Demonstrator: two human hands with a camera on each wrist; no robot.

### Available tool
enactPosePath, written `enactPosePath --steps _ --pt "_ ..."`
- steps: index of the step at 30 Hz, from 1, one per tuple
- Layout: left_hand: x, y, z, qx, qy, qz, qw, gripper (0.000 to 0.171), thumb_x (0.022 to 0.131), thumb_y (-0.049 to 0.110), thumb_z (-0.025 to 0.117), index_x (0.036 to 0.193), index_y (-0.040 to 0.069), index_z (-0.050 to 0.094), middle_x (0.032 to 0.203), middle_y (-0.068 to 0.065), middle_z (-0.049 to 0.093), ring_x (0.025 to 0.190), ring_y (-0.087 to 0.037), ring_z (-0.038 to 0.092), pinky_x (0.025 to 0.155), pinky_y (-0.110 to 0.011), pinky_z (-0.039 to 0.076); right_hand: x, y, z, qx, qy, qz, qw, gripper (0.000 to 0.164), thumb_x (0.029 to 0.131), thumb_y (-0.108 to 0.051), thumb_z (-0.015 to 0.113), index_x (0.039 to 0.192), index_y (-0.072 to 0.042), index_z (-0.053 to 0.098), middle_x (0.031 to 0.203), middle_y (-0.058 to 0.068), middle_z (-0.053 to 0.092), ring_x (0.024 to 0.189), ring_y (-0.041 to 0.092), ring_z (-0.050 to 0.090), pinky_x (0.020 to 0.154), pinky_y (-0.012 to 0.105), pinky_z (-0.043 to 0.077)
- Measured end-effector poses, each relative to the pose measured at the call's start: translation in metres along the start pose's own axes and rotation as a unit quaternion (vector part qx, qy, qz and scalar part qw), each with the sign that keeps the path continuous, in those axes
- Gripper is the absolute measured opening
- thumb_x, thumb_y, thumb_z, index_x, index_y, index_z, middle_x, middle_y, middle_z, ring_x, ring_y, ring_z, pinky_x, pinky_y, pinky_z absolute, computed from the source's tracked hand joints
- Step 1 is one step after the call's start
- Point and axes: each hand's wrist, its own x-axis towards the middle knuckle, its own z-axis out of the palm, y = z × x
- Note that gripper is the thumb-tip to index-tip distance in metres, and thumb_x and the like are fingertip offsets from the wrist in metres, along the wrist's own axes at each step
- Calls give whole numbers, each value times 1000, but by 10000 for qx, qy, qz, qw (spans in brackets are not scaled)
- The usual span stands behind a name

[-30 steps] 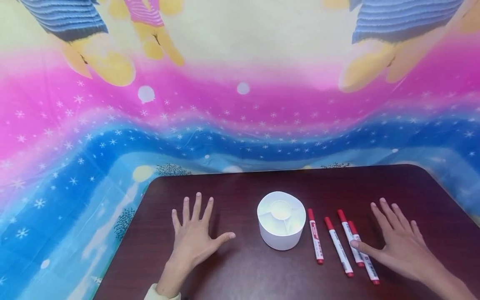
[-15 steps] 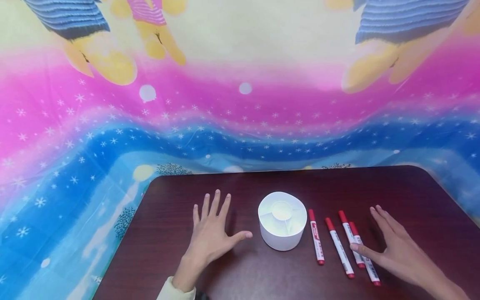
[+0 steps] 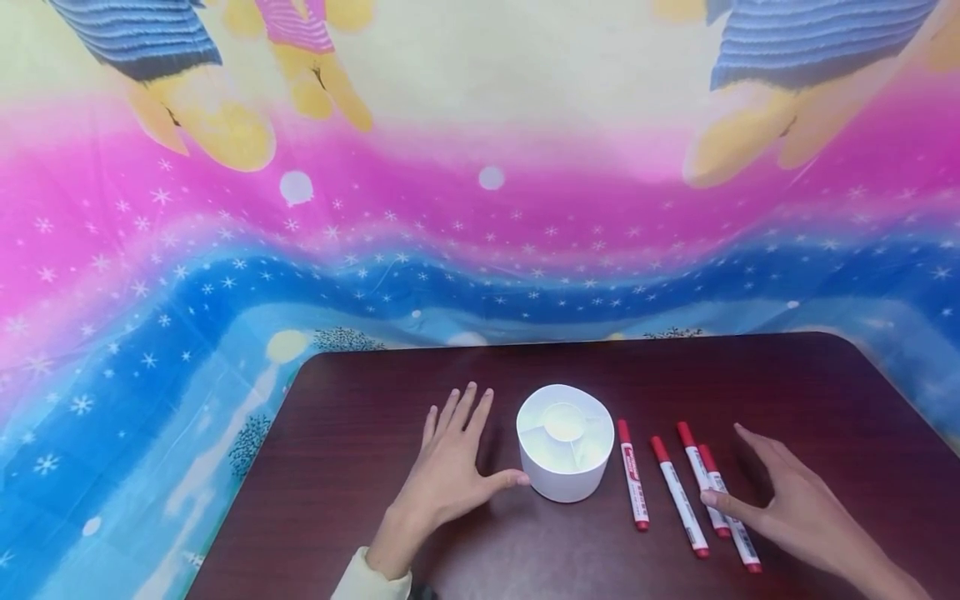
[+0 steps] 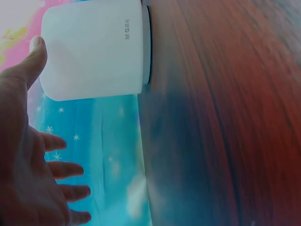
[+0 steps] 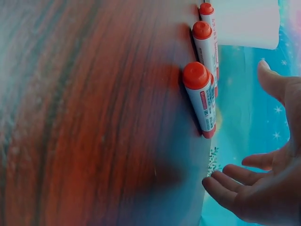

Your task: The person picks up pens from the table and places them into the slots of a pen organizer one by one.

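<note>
A white round pen holder [image 3: 564,485] with inner dividers stands upright on the dark table. Beside it on the left is my left hand [image 3: 450,475], fingers straight and thumb spread toward its wall; I cannot tell whether the thumb touches it. The left wrist view shows the holder [image 4: 94,52] past the thumb. My right hand [image 3: 806,508] hovers over the rightmost markers, thumb and fingers apart, holding nothing. Several white markers with red caps lie there: one marker [image 3: 633,479] closest to the holder, another marker [image 3: 679,500] in the middle, and two touching, the rightmost marker [image 3: 738,533] partly behind my thumb.
The dark wooden table [image 3: 360,400] has rounded far corners. Behind it hangs a printed cloth backdrop [image 3: 480,250] in pink and blue, reaching down along the table's left and right sides.
My left hand has moved right, from well apart up to the pen holder. The right hand's fingers have drawn together and turned sideways above the markers. Holder and markers stay put.
</note>
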Motion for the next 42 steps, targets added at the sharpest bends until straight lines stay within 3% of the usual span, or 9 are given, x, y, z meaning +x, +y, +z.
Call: enactPosePath --steps 7,13,17,19,24,29,36,42 --pt "5 6 2 -227 -107 170 9995 123 80 83 74 173 21 22 180 -9 23 168 -36 19 133 -69 18 -1 -1 0 337 124 -82 9993 109 86 -55 87 157 12 39 140 40 58 110 51 70 83 64 61" --pt "7 8 3 -456 -154 305 9984 121 81 78 77 173 20 24 177 -10 31 165 -37 28 133 -64 24 0 2 2 651 116 -4 9978 95 86 -51 89 151 8 51 135 35 65 105 43 75 78 47 67" --pt "8 10 4 -757 -264 252 9965 120 80 76 80 172 23 25 176 -7 34 162 -36 34 131 -61 32 0 5 4 867 197 16 9960 89 84 -45 92 146 8 56 131 28 70 96 15 75 72 25 64" --pt "9 11 5 -914 -317 210 9951 119 80 76 81 172 26 25 176 -4 34 162 -33 35 128 -61 36 0 5 4 938 185 66 9954 89 84 -44 93 146 8 57 129 26 72 90 4 72 70 20 61" --pt "11 12 6 -1202 -365 234 9918 117 79 76 82 172 35 23 176 3 34 160 -27 39 124 -60 43 3 7 3 972 -52 270 9949 91 84 -47 92 148 6 56 122 19 76 85 -2 69 68 19 55" --pt "15 12 8 -1467 -375 393 9877 115 80 71 85 171 34 26 174 1 38 158 -27 43 123 -59 45 4 11 2 1142 -273 294 9926 82 87 -42 90 146 6 58 115 10 79 84 -6 68 71 19 51" --pt "20 10 12 -1916 -539 480 9788 115 80 63 89 171 27 29 172 -2 41 158 -26 42 124 -59 43 7 16 1 1316 -624 480 9882 79 90 -42 88 145 7 58 120 14 79 85 -1 72 71 21 53" --pt "23 9 15 -2055 -535 516 9758 116 78 58 92 171 25 31 172 -2 42 159 -25 41 126 -58 41 10 16 2 1444 -818 675 9838 78 90 -40 88 144 8 60 121 16 78 85 3 73 70 23 57"
